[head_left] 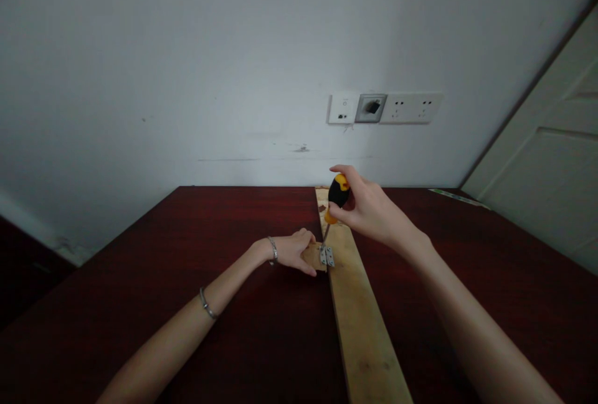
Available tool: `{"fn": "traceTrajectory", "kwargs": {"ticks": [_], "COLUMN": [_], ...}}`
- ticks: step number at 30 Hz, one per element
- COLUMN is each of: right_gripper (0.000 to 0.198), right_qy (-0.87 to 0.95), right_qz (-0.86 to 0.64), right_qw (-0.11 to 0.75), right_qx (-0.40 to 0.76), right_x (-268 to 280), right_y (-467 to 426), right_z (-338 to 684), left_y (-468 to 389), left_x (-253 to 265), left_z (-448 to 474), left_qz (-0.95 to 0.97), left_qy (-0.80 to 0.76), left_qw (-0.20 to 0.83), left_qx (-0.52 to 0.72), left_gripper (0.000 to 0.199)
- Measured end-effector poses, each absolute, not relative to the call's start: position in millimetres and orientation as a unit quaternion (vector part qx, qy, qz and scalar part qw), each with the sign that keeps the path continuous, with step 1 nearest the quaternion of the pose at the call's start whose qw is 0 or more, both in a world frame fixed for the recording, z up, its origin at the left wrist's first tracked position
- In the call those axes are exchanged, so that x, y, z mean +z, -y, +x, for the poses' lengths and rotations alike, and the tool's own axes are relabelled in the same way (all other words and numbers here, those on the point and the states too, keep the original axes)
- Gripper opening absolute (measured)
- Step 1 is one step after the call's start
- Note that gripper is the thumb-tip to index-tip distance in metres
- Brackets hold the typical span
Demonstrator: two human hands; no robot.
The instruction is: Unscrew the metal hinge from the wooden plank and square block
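Observation:
My right hand (362,205) grips a screwdriver (338,191) by its black and yellow handle. The shaft points down, with its tip at the upper part of a silver metal hinge (329,257). One leaf of the hinge lies on a long wooden plank (362,314), the other on a small wooden block (314,256) against the plank's left side. Around that block, my left hand (298,251) is closed, thumb on the near side and fingers on the far side. Any screw under the tip is too small to make out.
The dark red table (224,223) meets a pale wall (210,68) at the back. Wall sockets (405,108) sit above it, one with a black plug. A thin printed strip (460,198) lies at the far right, near a white panelled door (555,155).

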State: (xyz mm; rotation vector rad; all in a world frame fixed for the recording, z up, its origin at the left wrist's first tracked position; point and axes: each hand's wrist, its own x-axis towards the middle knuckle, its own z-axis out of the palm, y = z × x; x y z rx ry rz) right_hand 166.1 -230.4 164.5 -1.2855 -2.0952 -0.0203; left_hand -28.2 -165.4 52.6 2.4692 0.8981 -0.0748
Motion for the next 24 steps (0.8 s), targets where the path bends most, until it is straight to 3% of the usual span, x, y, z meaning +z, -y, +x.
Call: {"fn": "traceTrajectory", "kwargs": {"ticks": [9, 16, 24], "right_gripper": [0.049, 0.044, 0.057], "right_qy": [0.808, 0.803, 0.79], "right_qz": [-0.486, -0.482, -0.493], "right_qw": [0.332, 0.349, 0.364], "right_qx": [0.033, -0.018, 0.011], "right_x": [167.2, 162.4, 162.7], "right_y": [234.1, 227.3, 226.7], "right_z": [166.7, 168.8, 171.2], "left_y": [166.5, 166.2, 165.6], "left_x": [53.8, 51.8, 51.7], "left_z": [-28.2, -29.1, -28.9], "left_qz": [0.908, 0.906, 0.905], "left_qy": [-0.33, -0.331, -0.333], "left_qw": [0.257, 0.262, 0.265], "left_qx": [-0.027, -0.017, -0.02], "left_gripper": [0.075, 0.072, 0.072]}}
